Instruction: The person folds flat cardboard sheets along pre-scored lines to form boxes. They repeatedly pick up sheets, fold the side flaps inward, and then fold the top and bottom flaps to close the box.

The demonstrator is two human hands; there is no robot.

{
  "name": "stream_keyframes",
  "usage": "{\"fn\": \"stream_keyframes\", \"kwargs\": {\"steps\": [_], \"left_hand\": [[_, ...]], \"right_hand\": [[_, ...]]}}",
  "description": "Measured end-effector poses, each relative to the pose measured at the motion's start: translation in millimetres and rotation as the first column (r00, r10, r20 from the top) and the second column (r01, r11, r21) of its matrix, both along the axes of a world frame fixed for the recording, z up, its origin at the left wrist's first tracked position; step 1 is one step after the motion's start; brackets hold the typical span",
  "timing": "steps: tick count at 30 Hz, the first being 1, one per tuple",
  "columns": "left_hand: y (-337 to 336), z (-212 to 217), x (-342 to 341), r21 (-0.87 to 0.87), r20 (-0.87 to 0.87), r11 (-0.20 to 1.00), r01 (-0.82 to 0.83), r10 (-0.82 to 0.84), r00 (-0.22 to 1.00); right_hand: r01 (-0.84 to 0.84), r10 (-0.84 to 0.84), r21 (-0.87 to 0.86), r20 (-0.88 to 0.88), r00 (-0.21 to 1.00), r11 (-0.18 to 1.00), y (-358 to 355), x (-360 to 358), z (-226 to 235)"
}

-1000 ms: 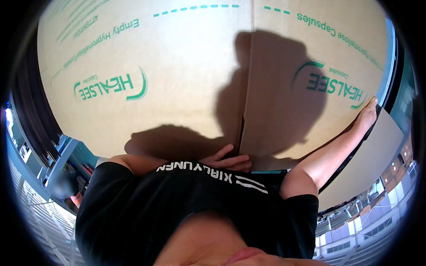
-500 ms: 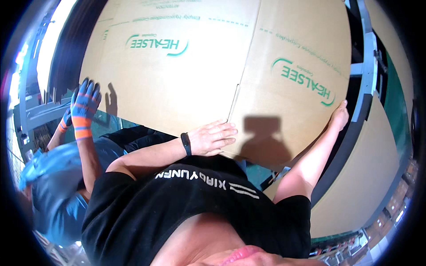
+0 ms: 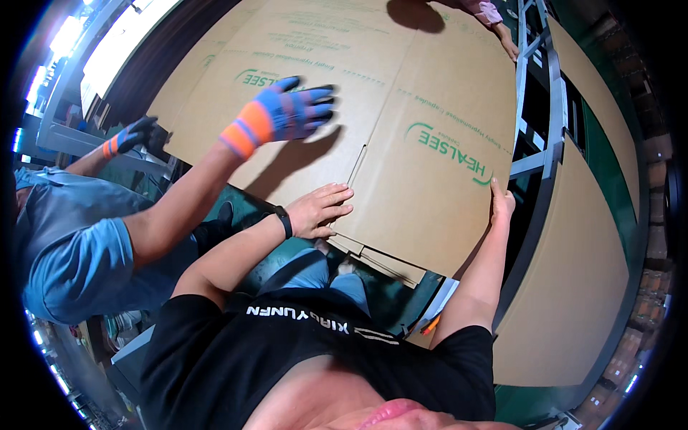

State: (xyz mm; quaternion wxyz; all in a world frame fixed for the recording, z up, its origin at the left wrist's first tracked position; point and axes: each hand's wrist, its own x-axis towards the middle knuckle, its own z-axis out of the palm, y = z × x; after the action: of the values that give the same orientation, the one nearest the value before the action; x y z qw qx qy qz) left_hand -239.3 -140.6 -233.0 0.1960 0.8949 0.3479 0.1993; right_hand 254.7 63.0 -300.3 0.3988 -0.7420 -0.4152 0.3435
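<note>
A large flat brown cardboard box blank (image 3: 423, 208) with green print spreads out in front of me. My left hand (image 3: 322, 210), a dark band on its wrist, lies on the blank's near edge beside a narrow slot, fingers stretched out flat. At the right edge, my right hand (image 3: 502, 201) grips the blank, its thumb on top and the other fingers largely hidden. A co-worker's gloved hand (image 3: 290, 115), blue and orange with dark fingertips, hovers over the blank with fingers spread. The co-worker's other gloved hand (image 3: 132, 136) is by the left edge.
Another person's hand (image 3: 507, 44) with a pink sleeve touches the far right edge. A grey metal frame (image 3: 550, 136) runs along the right, with more cardboard sheets (image 3: 573, 287) beyond it. The co-worker in blue (image 3: 93, 236) stands close at my left. Green floor shows below.
The co-worker's nearer gloved hand has moved from the left edge to above the blank. My view has shifted, bringing the pink-sleeved person into sight. My hands keep their places on the blank.
</note>
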Motion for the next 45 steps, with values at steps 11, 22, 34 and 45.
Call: {"fn": "stream_keyframes", "kwargs": {"steps": [11,22,34,45], "left_hand": [[-27.3,-10.6,12.9,-0.091,-0.018,0.98,-0.178,0.177,0.984],[0.5,4.3,12.7,-0.087,-0.183,0.982,-0.169,0.151,0.971],[6.7,22.4,11.7,-0.142,-0.189,0.972,-0.187,0.158,0.969],[1.6,10.1,20.7,-0.214,-0.247,0.913,-0.347,0.293,0.923]], "right_hand": [[0.003,-0.01,-0.047,-0.151,0.989,0.999,-20.6,6.6,23.0],[0.041,-0.035,0.026,-0.178,0.983,0.999,-6.2,10.7,6.3],[0.03,-0.032,0.035,0.076,0.997,0.999,-12.8,12.9,-9.5],[-0.216,0.215,-0.025,0.262,0.941,0.976,-110.8,19.8,59.1]]}}
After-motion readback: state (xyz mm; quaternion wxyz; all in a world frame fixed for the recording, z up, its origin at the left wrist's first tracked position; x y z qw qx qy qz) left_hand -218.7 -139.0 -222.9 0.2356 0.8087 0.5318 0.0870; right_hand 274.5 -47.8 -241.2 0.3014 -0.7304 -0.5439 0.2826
